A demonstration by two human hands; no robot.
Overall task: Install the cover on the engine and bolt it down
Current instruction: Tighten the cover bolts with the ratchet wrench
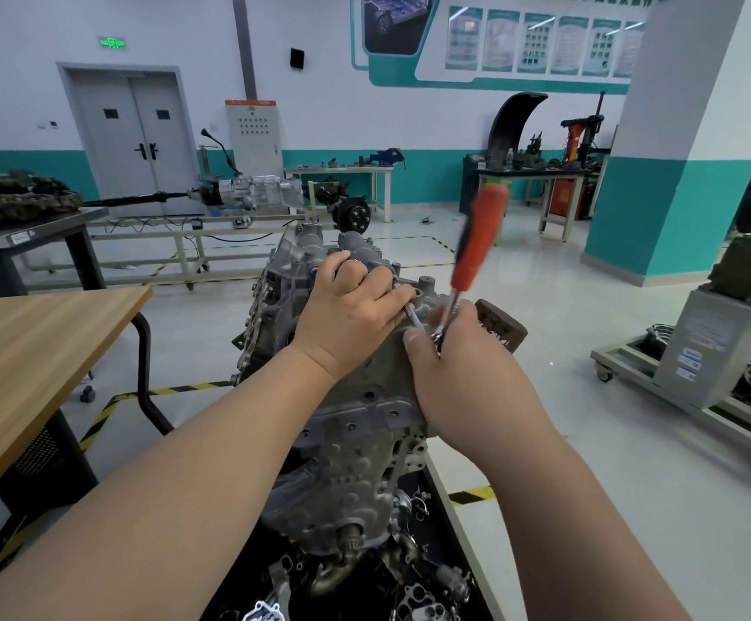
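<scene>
The person shows 2 bare forearms and 2 bare hands. The left forearm point(185, 463) is broad and smooth, narrowing to a thick wrist; the right forearm point(588, 508) has the same build. The left hand point(351, 307) has a rounded back and short, thick fingers. The right hand point(463, 374) shows a wide thumb with a short, plain nail.

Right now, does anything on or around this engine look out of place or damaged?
Nothing looks damaged or spilled. Only untidy spot: loose metal gaskets and clamps lie scattered on the black mat under the grey metal engine. The orange-handled ratchet in the right hand is just blurred.
</scene>
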